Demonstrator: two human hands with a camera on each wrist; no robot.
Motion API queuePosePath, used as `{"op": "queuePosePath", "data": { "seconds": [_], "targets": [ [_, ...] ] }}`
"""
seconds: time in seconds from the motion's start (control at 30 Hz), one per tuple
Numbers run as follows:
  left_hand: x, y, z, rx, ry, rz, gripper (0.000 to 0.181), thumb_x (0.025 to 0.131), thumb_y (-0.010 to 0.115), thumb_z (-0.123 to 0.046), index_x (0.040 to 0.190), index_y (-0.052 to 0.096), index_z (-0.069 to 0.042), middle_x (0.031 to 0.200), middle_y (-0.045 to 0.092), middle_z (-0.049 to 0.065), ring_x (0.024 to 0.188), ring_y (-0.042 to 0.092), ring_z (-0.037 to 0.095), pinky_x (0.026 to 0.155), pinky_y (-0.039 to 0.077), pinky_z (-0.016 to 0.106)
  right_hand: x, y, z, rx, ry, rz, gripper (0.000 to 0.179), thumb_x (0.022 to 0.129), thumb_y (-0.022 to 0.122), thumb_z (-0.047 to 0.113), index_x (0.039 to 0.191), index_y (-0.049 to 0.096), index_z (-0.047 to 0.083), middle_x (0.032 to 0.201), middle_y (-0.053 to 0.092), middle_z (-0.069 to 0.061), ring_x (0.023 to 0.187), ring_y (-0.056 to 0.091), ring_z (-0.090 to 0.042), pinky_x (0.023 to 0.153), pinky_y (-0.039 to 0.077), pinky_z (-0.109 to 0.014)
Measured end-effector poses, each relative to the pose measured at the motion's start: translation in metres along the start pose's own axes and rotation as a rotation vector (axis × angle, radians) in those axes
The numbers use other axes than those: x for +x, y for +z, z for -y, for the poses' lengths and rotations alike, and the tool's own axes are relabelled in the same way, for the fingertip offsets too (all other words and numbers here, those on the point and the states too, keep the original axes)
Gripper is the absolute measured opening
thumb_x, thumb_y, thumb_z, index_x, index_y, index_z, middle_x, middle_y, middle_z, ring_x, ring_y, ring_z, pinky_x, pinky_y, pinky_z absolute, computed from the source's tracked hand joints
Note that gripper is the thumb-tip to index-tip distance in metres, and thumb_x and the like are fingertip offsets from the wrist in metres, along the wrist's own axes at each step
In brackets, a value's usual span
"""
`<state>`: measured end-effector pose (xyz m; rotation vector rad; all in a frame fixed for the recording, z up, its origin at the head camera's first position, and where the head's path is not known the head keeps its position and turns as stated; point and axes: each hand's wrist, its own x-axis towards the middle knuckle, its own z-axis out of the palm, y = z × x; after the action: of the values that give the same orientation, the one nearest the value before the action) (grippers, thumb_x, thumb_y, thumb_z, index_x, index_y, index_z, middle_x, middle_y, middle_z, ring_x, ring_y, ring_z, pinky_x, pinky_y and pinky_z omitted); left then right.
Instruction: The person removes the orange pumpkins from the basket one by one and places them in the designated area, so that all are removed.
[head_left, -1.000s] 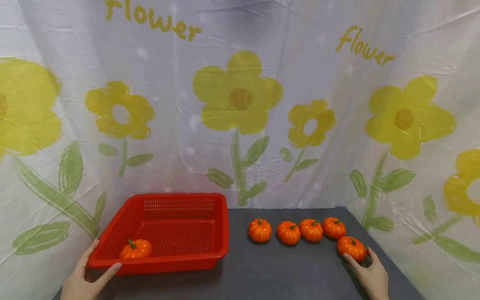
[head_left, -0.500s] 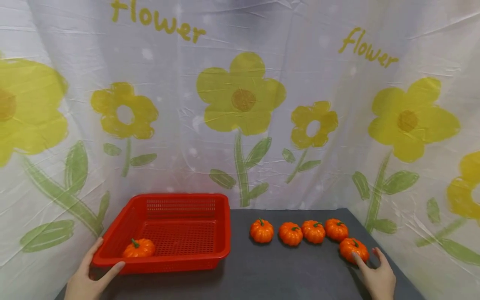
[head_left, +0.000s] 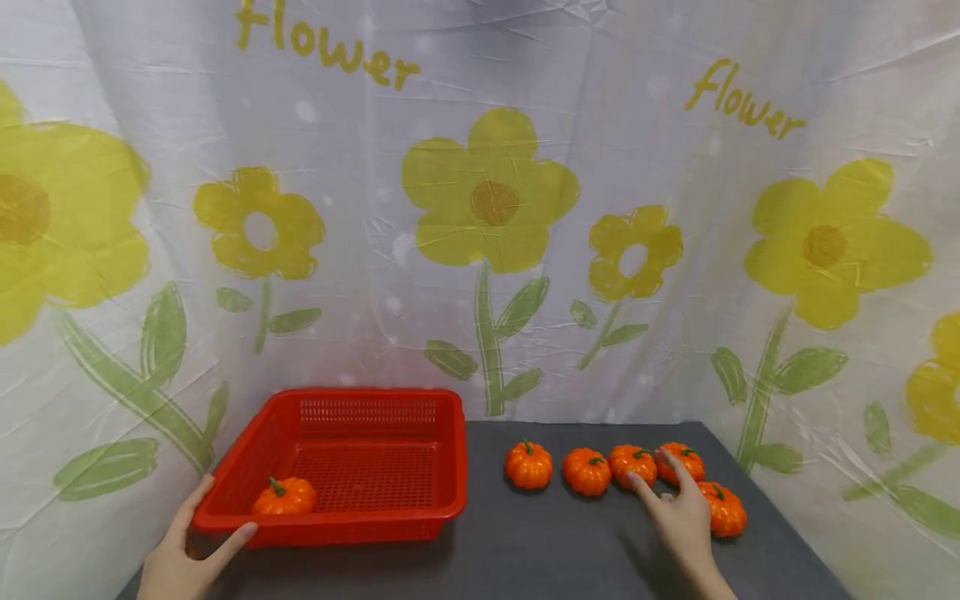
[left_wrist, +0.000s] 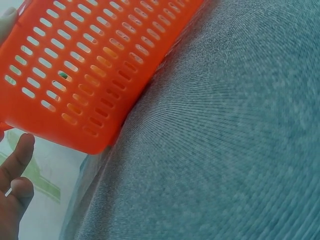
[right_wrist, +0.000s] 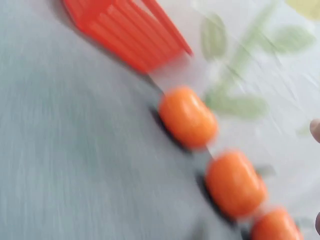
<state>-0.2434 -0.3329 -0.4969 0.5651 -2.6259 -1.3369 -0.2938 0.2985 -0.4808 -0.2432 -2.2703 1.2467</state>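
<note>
In the head view, my left hand (head_left: 183, 546) holds the near left corner of a red plastic basket (head_left: 337, 525), thumb at the front rim and fingers at the left side. One small orange pumpkin (head_left: 287, 497) with a green stem sits inside near that corner. My right hand (head_left: 678, 512), thumb and fingers spread, hovers over the table with nothing in its grasp. Behind its fingertips are a pumpkin (head_left: 628, 463) and another pumpkin (head_left: 686, 457), both partly covered. A pumpkin (head_left: 726, 512) lies to its right. The right wrist view is blurred.
Two more pumpkins stand to the left of the right hand: a near one (head_left: 587, 472) and a farther one (head_left: 528, 465). The dark grey table (head_left: 540, 550) is backed by a white curtain (head_left: 360, 250) printed with yellow flowers.
My right hand has let go of the rightmost pumpkin and moved left and farther forward, over the neighbouring pumpkins. The left hand stays at the basket's corner. The head view has shifted slightly.
</note>
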Motion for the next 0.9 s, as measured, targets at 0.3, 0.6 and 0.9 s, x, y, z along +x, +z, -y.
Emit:
{"op": "queuePosePath", "data": {
  "seconds": [0.3, 0.6, 0.9],
  "targets": [
    [0.000, 0.004, 0.000, 0.006, 0.011, -0.022, 0.120, 0.088, 0.078, -0.066, 0.172, 0.009, -0.014, 0.163, 0.031, 0.037, 0.128, 0.051, 0.048, 0.089, 0.055, 0.048, -0.011, 0.076, 0.069, 0.189, -0.196, 0.201, 0.069, 0.088, 0.089, 0.024, 0.149, 0.058, 0.012, 0.146, 0.064, -0.009, 0.038, 0.026, -0.002, 0.044, 0.035, -0.022],
    [-0.002, 0.002, 0.002, 0.005, 0.025, -0.029, 0.119, 0.089, 0.079, -0.063, 0.172, 0.006, -0.016, 0.160, 0.032, 0.040, 0.134, 0.047, 0.052, 0.103, 0.045, 0.064, -0.043, 0.147, 0.147, 0.334, -0.332, 0.406, 0.069, 0.088, 0.090, 0.024, 0.149, 0.061, 0.015, 0.140, 0.068, -0.004, 0.041, 0.021, 0.002, 0.045, 0.029, -0.019],
    [-0.002, 0.000, 0.003, 0.032, 0.035, -0.043, 0.118, 0.088, 0.079, -0.064, 0.172, 0.010, -0.017, 0.156, 0.036, 0.042, 0.122, 0.053, 0.047, 0.088, 0.052, 0.048, -0.067, 0.199, 0.205, 0.368, -0.446, 0.598, 0.067, 0.092, 0.086, 0.030, 0.151, 0.058, 0.017, 0.144, 0.065, 0.001, 0.043, 0.019, -0.001, 0.047, 0.030, -0.020]
  ]
}}
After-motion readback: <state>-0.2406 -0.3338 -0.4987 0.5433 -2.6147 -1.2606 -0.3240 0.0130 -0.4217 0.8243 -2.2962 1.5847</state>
